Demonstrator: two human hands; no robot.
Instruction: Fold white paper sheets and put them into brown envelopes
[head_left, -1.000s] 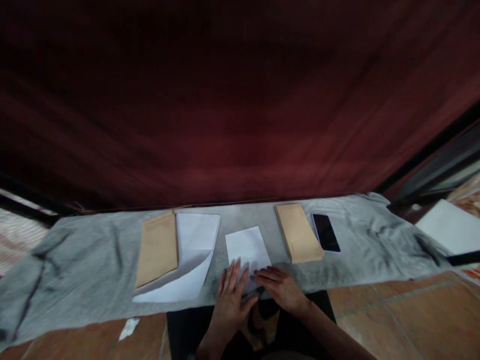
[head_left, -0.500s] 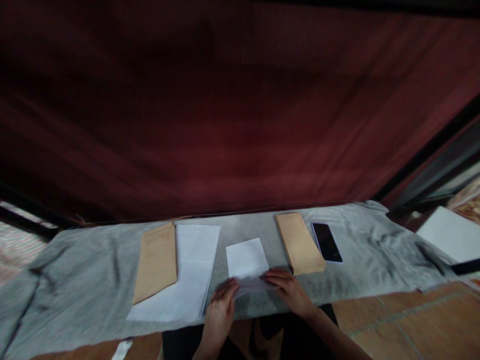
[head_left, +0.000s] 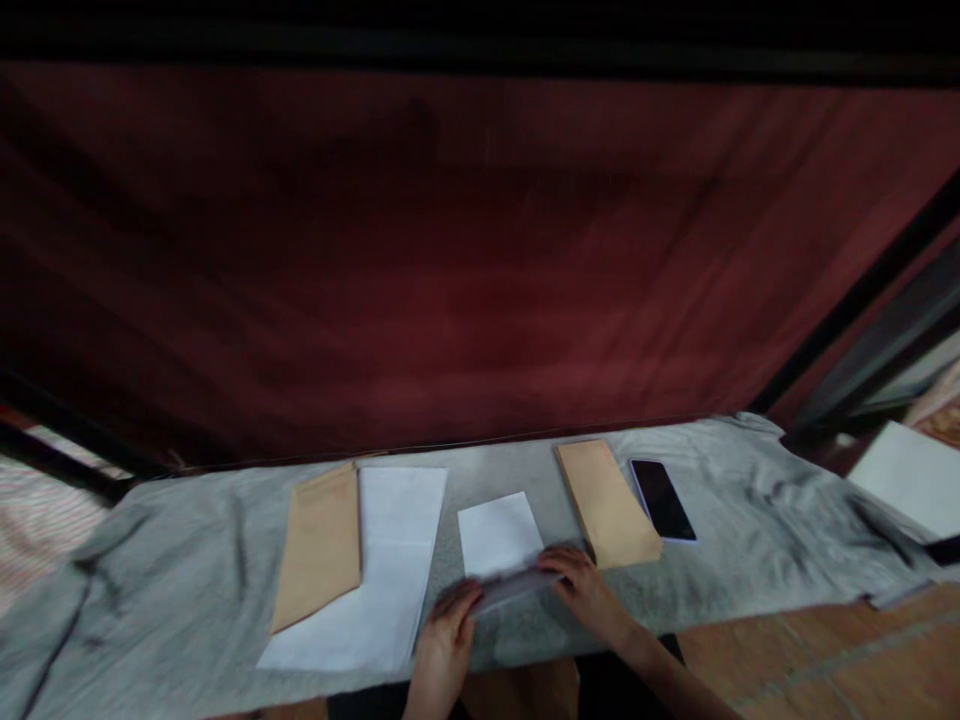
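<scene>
A small white sheet lies on the grey cloth in front of me. Its near edge is lifted and curled over. My left hand pinches that edge at its left end, fingers closed on the paper. The right end of the same edge is gripped by my right hand. Left of the sheet lie a stack of larger white paper and a brown envelope. A second brown envelope lies just right of the sheet, close to my right hand.
A black phone lies face up beside the right envelope. A dark red curtain hangs behind the cloth. A white board sits at the far right. Tiled floor shows at the lower right.
My hands went from lying flat on the sheet's near part to gripping its near edge and lifting it over. The curled corner of the large white paper at left now lies flat.
</scene>
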